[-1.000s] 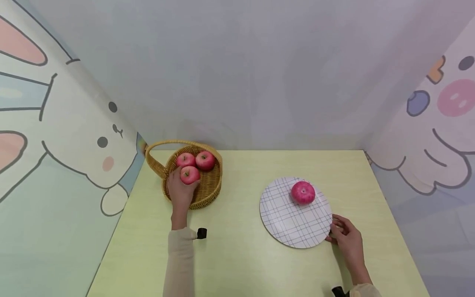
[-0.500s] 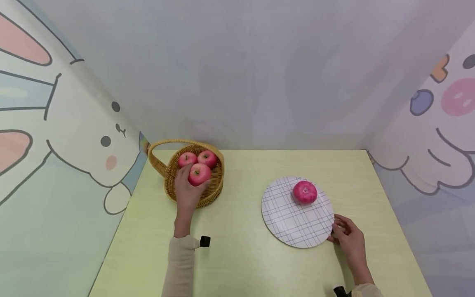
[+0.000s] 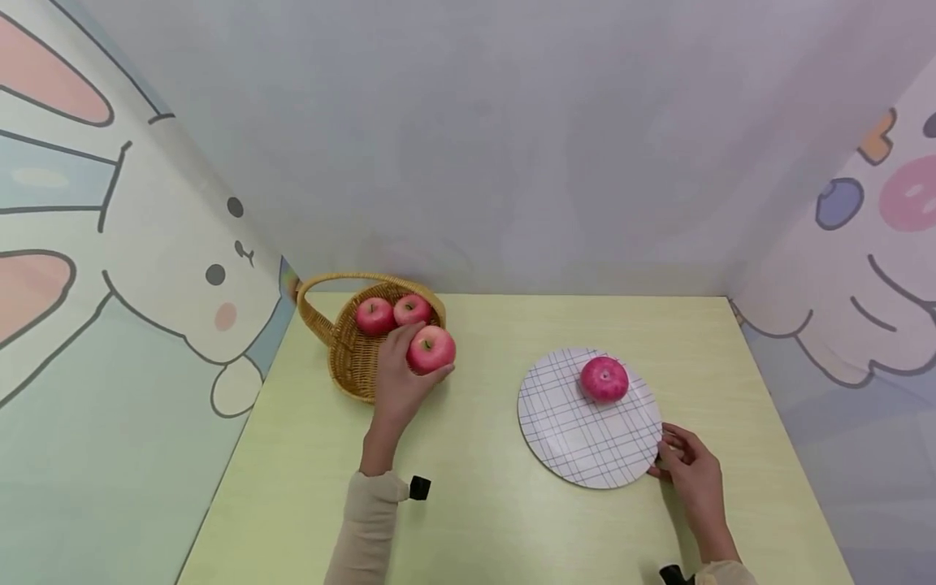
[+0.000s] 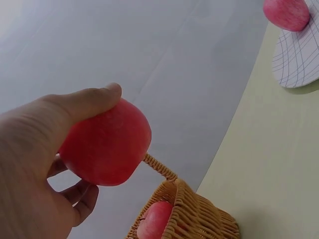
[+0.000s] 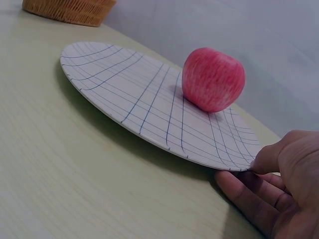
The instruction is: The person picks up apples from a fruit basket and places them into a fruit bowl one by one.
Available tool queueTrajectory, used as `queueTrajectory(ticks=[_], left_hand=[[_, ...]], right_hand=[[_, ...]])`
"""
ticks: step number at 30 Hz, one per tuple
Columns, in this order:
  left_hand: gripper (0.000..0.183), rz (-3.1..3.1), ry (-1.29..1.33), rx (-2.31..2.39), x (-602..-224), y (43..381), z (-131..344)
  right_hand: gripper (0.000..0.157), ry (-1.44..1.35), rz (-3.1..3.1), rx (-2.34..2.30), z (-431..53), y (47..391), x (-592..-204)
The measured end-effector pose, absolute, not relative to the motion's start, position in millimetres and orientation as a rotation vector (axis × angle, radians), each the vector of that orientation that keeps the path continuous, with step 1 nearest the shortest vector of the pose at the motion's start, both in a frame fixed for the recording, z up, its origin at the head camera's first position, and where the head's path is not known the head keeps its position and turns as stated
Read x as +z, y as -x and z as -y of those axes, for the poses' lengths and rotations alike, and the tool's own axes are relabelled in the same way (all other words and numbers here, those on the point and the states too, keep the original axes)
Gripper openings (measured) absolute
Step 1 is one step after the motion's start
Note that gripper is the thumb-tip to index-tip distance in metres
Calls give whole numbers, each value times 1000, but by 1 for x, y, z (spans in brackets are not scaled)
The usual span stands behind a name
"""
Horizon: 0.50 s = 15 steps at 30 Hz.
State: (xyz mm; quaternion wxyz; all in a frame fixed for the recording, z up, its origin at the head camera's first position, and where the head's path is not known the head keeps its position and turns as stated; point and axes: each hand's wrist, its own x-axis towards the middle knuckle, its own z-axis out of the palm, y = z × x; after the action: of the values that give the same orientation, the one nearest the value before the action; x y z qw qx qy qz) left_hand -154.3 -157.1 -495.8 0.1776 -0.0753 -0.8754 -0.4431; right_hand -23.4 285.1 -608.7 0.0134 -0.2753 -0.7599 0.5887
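My left hand (image 3: 398,382) grips a pink-red apple (image 3: 431,350) above the right rim of a wicker basket (image 3: 354,367). In the left wrist view the held apple (image 4: 109,144) is raised clear of the basket, thumb on one side and fingers beneath. Two more apples (image 3: 375,316) lie at the back of the basket. On the right, a round white plate with blue grid lines (image 3: 570,439) bears one apple (image 3: 604,379). My right hand (image 3: 693,475) pinches the plate's right edge, thumb at the rim and fingers underneath, as the right wrist view shows.
The pale wooden table (image 3: 475,504) runs back to a grey wall (image 3: 497,146). Cartoon-printed panels stand at the left and right. The basket's tall handle (image 3: 314,321) arches over its left and back side.
My left hand has lifted the apple from inside the basket and carried it rightward to the basket's right rim. My right hand stays on the plate's edge. The head view has shifted slightly.
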Motion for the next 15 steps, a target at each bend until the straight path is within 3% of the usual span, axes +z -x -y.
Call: queueTrajectory(ticks=[15], left_hand=[[73,2542,436,-1291,-508,148,119]], right_hand=[[47,847,2350,1855,-286,24,-609]])
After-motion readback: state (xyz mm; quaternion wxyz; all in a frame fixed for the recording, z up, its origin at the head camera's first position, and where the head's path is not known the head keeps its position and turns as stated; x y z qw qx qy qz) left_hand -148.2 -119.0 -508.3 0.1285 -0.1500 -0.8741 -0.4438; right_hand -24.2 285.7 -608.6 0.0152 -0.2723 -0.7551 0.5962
